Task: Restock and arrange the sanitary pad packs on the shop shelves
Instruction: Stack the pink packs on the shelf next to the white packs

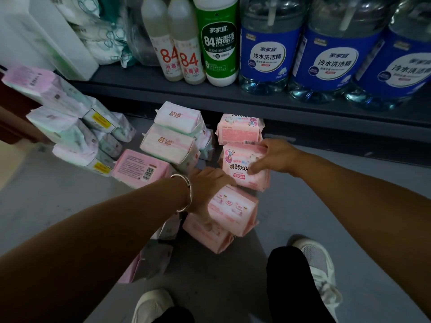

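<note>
Head view of a low shop shelf. The left hand, a silver bangle on its wrist, rests on the top of a pink pad pack that lies on a second pink pack at the shelf's front edge; how its fingers lie past the pack's far edge cannot be told. The right hand grips a pink-and-white pad pack, thumb on the far edge, fingers spread on the printed face. Just behind it stands another pack of that kind. To the left, two white-and-pink packs are stacked beside a flat pink pack; farther left stand stacks of pale green-and-white packs. On the upper shelf stand two white bottles, a green bottle and blue-labelled clear jugs. Two white shoes show on the grey floor.
</note>
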